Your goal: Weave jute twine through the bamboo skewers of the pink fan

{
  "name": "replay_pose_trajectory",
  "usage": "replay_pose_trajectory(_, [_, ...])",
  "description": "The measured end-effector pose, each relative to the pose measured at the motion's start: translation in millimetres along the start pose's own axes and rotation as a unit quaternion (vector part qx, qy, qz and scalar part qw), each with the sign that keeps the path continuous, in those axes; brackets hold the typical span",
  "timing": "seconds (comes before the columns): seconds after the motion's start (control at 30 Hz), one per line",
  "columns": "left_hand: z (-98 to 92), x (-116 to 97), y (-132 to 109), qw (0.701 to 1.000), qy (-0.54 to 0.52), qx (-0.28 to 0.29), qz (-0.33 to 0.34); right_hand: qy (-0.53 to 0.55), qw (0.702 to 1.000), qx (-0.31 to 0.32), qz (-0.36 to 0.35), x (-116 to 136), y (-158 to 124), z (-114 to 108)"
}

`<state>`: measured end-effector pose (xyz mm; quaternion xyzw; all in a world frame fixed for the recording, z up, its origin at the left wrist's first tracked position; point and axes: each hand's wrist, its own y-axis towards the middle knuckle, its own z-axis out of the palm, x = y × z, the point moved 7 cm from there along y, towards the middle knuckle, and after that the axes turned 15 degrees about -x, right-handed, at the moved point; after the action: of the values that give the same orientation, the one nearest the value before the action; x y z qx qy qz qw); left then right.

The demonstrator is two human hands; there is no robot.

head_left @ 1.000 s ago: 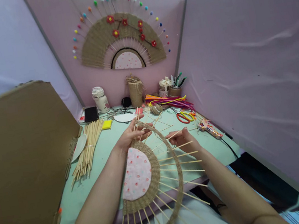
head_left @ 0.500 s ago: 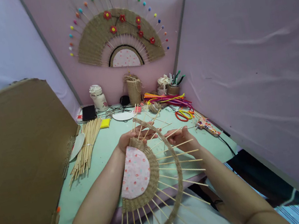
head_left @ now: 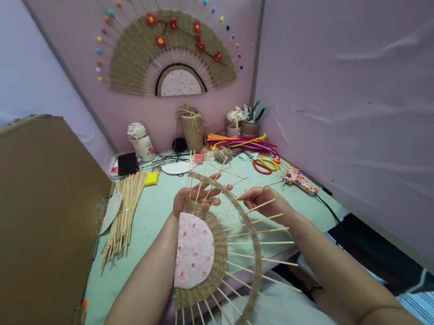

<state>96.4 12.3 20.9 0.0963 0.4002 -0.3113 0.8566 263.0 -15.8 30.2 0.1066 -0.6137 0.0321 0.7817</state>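
A half-made woven fan [head_left: 221, 241] is tilted over the table edge and my lap. It has a pink dotted half-circle [head_left: 193, 249], a twine band around that, bare wooden sticks fanning out, and a second, outer twine band [head_left: 257, 244]. My left hand [head_left: 195, 196] supports its upper end, fingers spread behind the sticks. Close to the outer band's upper right side, my right hand [head_left: 262, 199] has thumb and forefinger pinched together beside the stick tips. Whatever lies in that pinch is too small to make out.
A bundle of sticks [head_left: 126, 212] lies left, beside a cardboard panel [head_left: 34, 230]. Scissors [head_left: 264, 165], pipe cleaners [head_left: 242, 142] and a glue gun [head_left: 300, 181] lie right. A twine-wrapped holder [head_left: 193, 129] and a bottle [head_left: 140, 141] stand behind. A finished fan [head_left: 127, 61] hangs on the wall.
The fan and both hands appear slightly further left in view, along with a small shift of the whole scene. My left fingers have spread a little; my right hand stays pinched near the outer band.
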Motion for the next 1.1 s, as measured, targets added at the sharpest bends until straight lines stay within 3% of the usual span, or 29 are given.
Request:
replay_pose_trajectory(0.13, [-0.3,-6.7,-1.0,1.000,0.013,-0.016,0.013,-0.026,1.000,-0.016,0.002,0.9,0.7,-10.1])
replay_pose_trajectory(0.33, [0.8,-19.7,-4.2,0.998,0.012,-0.053,0.019,-0.074,0.992,-0.103,-0.011,9.9,6.9,-34.3])
replay_pose_trajectory(0.43, [-0.2,-25.7,-6.6,0.997,0.006,-0.071,0.029,-0.142,0.974,-0.150,-0.096,30.4,5.9,-39.8])
replay_pose_trajectory(0.57, [-1.8,-33.9,-10.0,0.994,-0.009,-0.093,0.065,-0.250,0.915,-0.191,-0.251,62.7,-6.3,-33.9])
replay_pose_trajectory(0.63, [-3.1,-37.7,-11.2,0.990,-0.024,-0.107,0.089,-0.258,0.904,-0.190,-0.284,68.9,-11.3,-29.4])
replay_pose_trajectory(0.9, [-10.8,-41.5,-10.3,0.984,-0.038,-0.130,0.114,-0.226,0.922,-0.171,-0.265,65.5,-11.6,-23.3])
replay_pose_trajectory(1.0, [-16.5,-42.8,-10.9,0.982,-0.034,-0.147,0.116,-0.206,0.941,-0.163,-0.214,54.7,-4.3,-27.3])
replay_pose_trajectory(1.1, [-19.9,-42.7,-11.3,0.981,-0.030,-0.152,0.114,-0.120,0.969,-0.156,-0.148,37.4,7.3,-35.5])
